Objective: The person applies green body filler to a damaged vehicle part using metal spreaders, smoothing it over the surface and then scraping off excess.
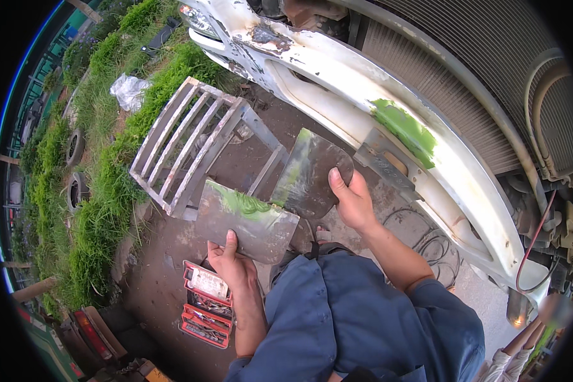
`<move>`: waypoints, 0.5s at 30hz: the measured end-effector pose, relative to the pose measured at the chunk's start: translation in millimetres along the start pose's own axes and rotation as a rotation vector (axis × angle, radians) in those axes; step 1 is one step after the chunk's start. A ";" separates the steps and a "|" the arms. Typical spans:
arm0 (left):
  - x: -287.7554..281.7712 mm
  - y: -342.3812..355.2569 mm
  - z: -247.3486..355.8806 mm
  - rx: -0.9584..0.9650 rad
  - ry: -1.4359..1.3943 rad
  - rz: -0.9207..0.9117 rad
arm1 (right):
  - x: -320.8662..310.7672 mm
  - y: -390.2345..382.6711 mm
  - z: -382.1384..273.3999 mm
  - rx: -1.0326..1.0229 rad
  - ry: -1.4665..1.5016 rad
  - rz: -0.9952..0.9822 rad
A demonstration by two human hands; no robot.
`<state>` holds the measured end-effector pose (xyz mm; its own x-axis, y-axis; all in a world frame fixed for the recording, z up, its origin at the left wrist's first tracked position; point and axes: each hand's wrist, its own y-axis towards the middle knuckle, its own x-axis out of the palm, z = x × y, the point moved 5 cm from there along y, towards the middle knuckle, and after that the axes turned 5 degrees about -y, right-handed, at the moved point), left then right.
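Observation:
My left hand (pixel 229 261) grips a flat dark rectangular plate (pixel 245 235) with wet green paste along its far edge, thumb on top. My right hand (pixel 350 197) holds a second dark plate (pixel 305 169) with green smears, raised at an angle beside the first, their near corners close together. Beyond them runs a white, chipped car bumper (pixel 325 70) with a patch of green paste (pixel 401 130) on it and a dark metal bracket (pixel 382 165) below the patch.
A metal slatted stand (pixel 178 137) is left of the bumper. An open red toolbox (pixel 207 312) lies on the ground, grass and tyres (pixel 76 191) line the left, and a cable (pixel 439 254) coils at right. Another person's arms (pixel 519 344) show at lower right.

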<state>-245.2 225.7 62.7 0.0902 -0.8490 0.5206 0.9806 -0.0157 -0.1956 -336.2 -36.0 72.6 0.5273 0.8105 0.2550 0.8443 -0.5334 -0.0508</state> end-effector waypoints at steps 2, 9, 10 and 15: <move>-10.6 1.1 1.3 -0.007 -0.020 0.030 | 34.2 -3.3 -7.1 -0.027 -0.010 -0.047; -96.5 28.0 69.1 0.094 -0.075 0.145 | 158.2 -16.4 16.8 -0.056 -0.499 -0.705; -103.3 29.8 85.9 0.137 -0.094 0.158 | 169.8 -15.7 25.0 -0.013 -0.585 -0.801; -148.6 55.6 133.9 0.301 -0.125 0.298 | 202.5 16.3 37.9 0.180 -0.102 -0.352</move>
<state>-180.7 421.7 85.7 0.3786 -0.7225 0.5784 0.9140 0.3901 -0.1110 -212.0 128.7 86.8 0.2020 0.9607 0.1905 0.9733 -0.1754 -0.1478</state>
